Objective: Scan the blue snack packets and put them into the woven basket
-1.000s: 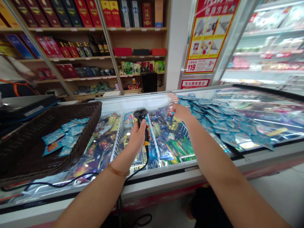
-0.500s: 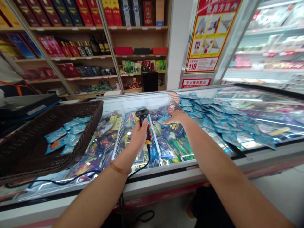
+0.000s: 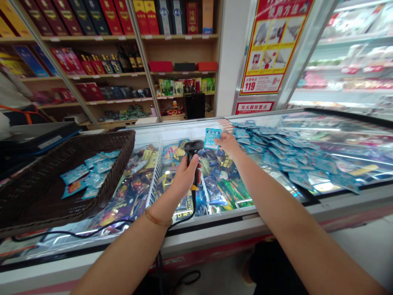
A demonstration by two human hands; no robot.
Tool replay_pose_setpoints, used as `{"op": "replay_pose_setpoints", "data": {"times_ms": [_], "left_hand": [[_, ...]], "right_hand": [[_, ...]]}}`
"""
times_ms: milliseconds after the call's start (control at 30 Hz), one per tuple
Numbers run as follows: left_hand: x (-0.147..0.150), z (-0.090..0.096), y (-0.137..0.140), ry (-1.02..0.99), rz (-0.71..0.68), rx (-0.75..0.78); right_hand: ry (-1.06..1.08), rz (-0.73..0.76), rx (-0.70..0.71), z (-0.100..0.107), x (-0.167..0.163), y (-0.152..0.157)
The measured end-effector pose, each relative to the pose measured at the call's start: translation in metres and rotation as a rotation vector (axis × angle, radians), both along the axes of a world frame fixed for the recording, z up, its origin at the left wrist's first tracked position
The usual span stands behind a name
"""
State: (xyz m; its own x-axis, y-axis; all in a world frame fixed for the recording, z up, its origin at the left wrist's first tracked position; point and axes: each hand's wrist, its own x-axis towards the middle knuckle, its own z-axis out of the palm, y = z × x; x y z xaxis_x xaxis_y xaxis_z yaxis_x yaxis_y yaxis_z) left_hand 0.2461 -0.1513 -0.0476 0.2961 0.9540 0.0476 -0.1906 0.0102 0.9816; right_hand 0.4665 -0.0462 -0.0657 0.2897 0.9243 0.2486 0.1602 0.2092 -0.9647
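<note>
My left hand is wrapped round the handle of a black and yellow barcode scanner, held above the freezer with its head toward the right. A cable runs down from the grip. Between the fingers of my right hand is a small blue packet, upright, with its printed side facing me. The packet is close to the scanner's head, just right of it. A heap of similar blue packets lies on the freezer's glass to the right of my right hand. Several more packets lie in a brown woven basket at left.
Below my hands the chest freezer holds wrapped frozen goods parted by white wire dividers. The scanner's black cable crosses the front edge. Shelves of boxes and bottles stand behind. A person's torso shows at far left.
My right hand, which was over the freezer with no packet visible, now holds up a blue packet. My left hand has shifted the scanner slightly right, toward it.
</note>
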Motion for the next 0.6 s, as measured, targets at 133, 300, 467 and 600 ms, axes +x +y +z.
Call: {"op": "replay_pose_setpoints", "data": {"times_ms": [133,300,467,600], "left_hand": [[0.002,0.000,-0.006,0.032,-0.105,0.081],[0.002,0.002,-0.011,0.071,-0.161,0.153],[0.001,-0.001,-0.009,0.111,-0.188,0.174],[0.001,-0.006,-0.007,0.114,-0.201,0.195]], "right_hand": [[0.196,0.022,-0.043,0.009,-0.007,-0.004],[0.238,0.066,0.019,0.015,-0.013,-0.002],[0.199,0.026,0.077,0.012,-0.012,0.004],[0.221,0.034,0.072,0.011,-0.010,0.006]]}}
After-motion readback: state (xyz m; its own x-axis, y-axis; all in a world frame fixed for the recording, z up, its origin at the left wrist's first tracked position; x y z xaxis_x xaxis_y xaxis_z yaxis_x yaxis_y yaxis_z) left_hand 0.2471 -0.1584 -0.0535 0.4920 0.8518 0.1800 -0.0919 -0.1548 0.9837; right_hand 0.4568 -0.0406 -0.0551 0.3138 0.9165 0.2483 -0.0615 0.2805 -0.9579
